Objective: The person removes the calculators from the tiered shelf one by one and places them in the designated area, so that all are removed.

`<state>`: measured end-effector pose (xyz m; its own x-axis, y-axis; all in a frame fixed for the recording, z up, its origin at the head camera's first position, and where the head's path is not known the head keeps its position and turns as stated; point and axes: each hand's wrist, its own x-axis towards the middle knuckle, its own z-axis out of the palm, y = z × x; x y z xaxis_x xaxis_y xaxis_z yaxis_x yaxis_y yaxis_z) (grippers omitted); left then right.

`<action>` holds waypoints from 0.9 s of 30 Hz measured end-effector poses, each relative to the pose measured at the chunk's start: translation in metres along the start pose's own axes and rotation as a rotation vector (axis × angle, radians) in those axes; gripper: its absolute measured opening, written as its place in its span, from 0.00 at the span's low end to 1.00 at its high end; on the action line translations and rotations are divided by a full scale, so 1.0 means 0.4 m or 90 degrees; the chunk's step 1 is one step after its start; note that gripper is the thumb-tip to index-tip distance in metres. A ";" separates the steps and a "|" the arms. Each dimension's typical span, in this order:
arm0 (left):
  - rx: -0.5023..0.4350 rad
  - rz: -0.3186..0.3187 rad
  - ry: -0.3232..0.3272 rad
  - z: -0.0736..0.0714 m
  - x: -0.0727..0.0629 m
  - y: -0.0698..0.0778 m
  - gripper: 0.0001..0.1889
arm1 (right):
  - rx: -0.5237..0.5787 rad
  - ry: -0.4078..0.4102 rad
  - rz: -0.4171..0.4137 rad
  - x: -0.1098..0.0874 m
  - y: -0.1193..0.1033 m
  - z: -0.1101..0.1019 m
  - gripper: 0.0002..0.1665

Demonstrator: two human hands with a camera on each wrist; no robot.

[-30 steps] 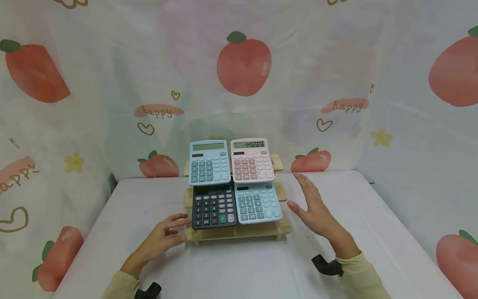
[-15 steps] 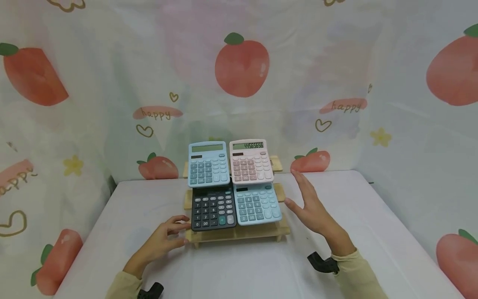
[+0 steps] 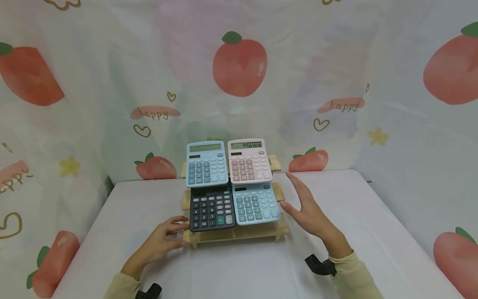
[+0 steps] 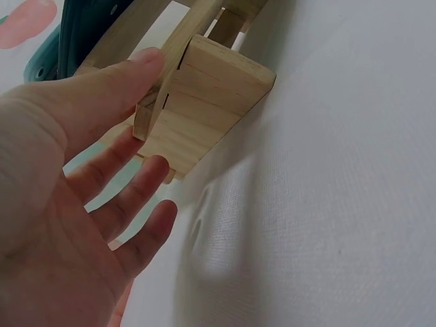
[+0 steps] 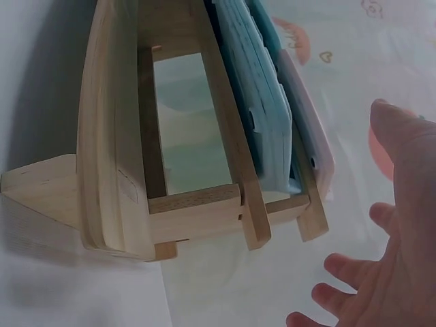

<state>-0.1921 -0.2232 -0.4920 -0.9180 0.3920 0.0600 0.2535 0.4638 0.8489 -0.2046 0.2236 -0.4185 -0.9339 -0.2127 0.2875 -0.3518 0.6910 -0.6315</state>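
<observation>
Pale wooden rack (image 3: 239,234) holds four calculators (image 3: 239,176), left fingers (image 4: 133,194) and right fingers (image 3: 301,190) spread alongside.

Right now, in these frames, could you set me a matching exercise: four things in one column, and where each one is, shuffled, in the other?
Things
1. Black calculator
2. Left hand
3. Pink calculator
4. Right hand

Places, as the head view shows them
A. Upper row, right position
B. Off the right side of the wooden stand
C. Lower row, left position
D. At the left end of the wooden stand

Right pairs
1-C, 2-D, 3-A, 4-B
</observation>
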 end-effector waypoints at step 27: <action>0.001 0.025 -0.011 -0.006 -0.002 -0.010 0.24 | 0.025 -0.019 0.005 -0.001 0.001 0.013 0.49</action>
<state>-0.1931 -0.2274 -0.4943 -0.9021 0.4231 0.0843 0.2896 0.4491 0.8452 -0.2049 0.2204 -0.4225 -0.9377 -0.2285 0.2617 -0.3467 0.6650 -0.6615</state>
